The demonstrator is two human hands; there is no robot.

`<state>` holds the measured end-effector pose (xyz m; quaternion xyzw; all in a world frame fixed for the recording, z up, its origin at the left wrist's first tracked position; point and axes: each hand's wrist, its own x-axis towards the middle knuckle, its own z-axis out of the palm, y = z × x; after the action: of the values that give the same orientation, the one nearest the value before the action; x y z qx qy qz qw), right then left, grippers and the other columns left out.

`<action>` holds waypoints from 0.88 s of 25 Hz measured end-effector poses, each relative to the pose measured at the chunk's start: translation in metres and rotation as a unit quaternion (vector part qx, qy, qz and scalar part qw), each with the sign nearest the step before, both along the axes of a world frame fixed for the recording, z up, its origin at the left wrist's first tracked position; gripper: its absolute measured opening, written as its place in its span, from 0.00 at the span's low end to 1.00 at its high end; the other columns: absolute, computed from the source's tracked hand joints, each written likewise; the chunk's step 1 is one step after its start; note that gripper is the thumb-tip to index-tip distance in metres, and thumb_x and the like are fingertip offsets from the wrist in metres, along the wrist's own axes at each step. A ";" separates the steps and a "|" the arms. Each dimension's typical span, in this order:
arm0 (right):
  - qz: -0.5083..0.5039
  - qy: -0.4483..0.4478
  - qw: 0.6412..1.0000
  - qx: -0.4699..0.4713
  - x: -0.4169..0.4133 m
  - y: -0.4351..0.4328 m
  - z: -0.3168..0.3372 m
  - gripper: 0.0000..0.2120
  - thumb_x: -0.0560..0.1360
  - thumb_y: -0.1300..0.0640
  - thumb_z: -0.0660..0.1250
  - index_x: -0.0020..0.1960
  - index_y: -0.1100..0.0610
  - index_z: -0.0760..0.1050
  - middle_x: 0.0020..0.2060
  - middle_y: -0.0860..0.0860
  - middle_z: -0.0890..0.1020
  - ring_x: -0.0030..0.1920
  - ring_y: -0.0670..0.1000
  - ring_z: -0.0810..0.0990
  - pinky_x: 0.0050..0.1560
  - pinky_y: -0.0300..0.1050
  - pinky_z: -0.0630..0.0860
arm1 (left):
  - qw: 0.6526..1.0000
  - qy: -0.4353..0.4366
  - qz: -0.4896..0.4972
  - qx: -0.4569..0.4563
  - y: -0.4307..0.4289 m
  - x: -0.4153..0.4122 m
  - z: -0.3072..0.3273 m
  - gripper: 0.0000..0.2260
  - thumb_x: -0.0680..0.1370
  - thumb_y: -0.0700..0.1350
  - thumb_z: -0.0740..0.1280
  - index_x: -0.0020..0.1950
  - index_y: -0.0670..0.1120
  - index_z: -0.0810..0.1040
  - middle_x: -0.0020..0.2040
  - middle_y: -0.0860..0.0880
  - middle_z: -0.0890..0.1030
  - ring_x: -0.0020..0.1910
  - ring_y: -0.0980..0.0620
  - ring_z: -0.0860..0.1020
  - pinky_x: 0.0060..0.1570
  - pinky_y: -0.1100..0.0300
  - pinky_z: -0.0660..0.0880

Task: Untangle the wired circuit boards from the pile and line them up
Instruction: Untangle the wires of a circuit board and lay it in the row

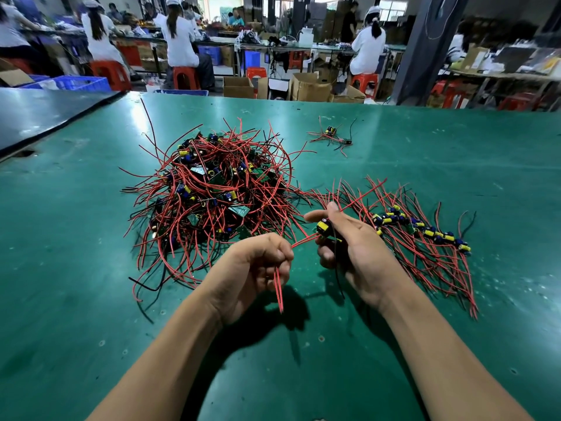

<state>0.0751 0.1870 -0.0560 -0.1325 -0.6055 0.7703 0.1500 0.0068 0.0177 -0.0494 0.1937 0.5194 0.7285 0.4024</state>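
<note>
Head view: two bare hands hold one wired board between a heap and a row.

Broad green table top [91, 299] carries, left of centre, a tangled pile of small green circuit boards [212, 189] bristling with red and black leads. At right lies a lined-up row of boards [425, 235], their yellow and blue parts in a slanting string, wires fanned toward the person. The left hand [255, 268], fingers curled, pinches thin red wires [278, 284] that hang below it. The right hand [349, 247] grips a held board with a yellow part [323, 227] between thumb and fingers.
</note>
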 end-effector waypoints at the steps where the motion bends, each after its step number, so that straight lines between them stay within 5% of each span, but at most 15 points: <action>1: 0.002 -0.001 1.000 -0.001 0.000 0.000 0.001 0.20 0.73 0.38 0.65 0.48 0.52 0.86 0.30 0.48 0.76 0.26 0.46 0.71 0.28 0.36 0.67 | 1.000 -0.010 -0.015 0.003 0.000 -0.001 -0.001 0.06 0.64 0.38 0.63 0.34 0.46 0.79 0.32 0.45 0.77 0.29 0.51 0.73 0.31 0.62 0.71; 4: 0.012 -0.019 0.999 0.038 0.004 0.000 0.004 0.21 0.74 0.37 0.63 0.50 0.51 0.86 0.30 0.47 0.76 0.27 0.45 0.69 0.27 0.36 0.65 | 0.997 -0.060 -0.037 0.039 0.000 -0.007 -0.002 0.06 0.69 0.40 0.66 0.45 0.46 0.73 0.45 0.40 0.82 0.38 0.45 0.80 0.40 0.54 0.78; 7: 0.027 -0.036 0.992 0.114 0.007 -0.009 0.003 0.21 0.76 0.37 0.63 0.52 0.50 0.86 0.32 0.44 0.80 0.30 0.43 0.74 0.30 0.36 0.70 | 0.997 -0.074 -0.028 0.021 0.005 -0.007 -0.007 0.12 0.74 0.47 0.71 0.52 0.45 0.71 0.44 0.40 0.82 0.37 0.44 0.81 0.41 0.53 0.81; 11: 0.056 -0.028 0.988 0.141 0.005 -0.020 -0.001 0.19 0.77 0.40 0.64 0.52 0.53 0.85 0.48 0.52 0.87 0.48 0.50 0.85 0.49 0.44 0.81 | 0.999 -0.021 -0.034 -0.004 0.013 0.002 -0.013 0.16 0.72 0.43 0.72 0.58 0.42 0.79 0.43 0.43 0.83 0.34 0.48 0.82 0.37 0.59 0.81; 14: 0.069 -0.042 0.993 0.084 0.007 -0.012 0.000 0.16 0.76 0.43 0.68 0.52 0.54 0.85 0.43 0.53 0.87 0.40 0.50 0.84 0.39 0.44 0.80 | 1.000 -0.020 -0.002 -0.014 0.013 0.001 -0.013 0.13 0.70 0.40 0.72 0.54 0.39 0.80 0.41 0.41 0.84 0.31 0.48 0.81 0.34 0.59 0.80; 16: 0.094 -0.039 0.993 0.055 0.009 -0.004 0.000 0.10 0.76 0.49 0.72 0.54 0.53 0.85 0.43 0.53 0.86 0.39 0.50 0.82 0.43 0.45 0.78 | 0.999 -0.041 0.022 -0.019 0.012 -0.001 -0.012 0.12 0.72 0.38 0.70 0.55 0.36 0.79 0.42 0.38 0.83 0.31 0.47 0.81 0.34 0.58 0.80; 22: 0.116 -0.024 0.985 0.125 0.008 -0.002 -0.007 0.15 0.70 0.56 0.72 0.56 0.47 0.84 0.48 0.46 0.85 0.38 0.41 0.78 0.39 0.39 0.70 | 0.998 -0.004 0.060 -0.034 0.009 -0.002 -0.011 0.13 0.69 0.42 0.72 0.50 0.38 0.79 0.40 0.41 0.84 0.31 0.48 0.82 0.33 0.59 0.80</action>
<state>0.0828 0.1855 -0.0630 -0.0604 -0.7118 0.6972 0.0606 0.0043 0.0269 -0.0599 0.1457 0.5531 0.7338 0.3666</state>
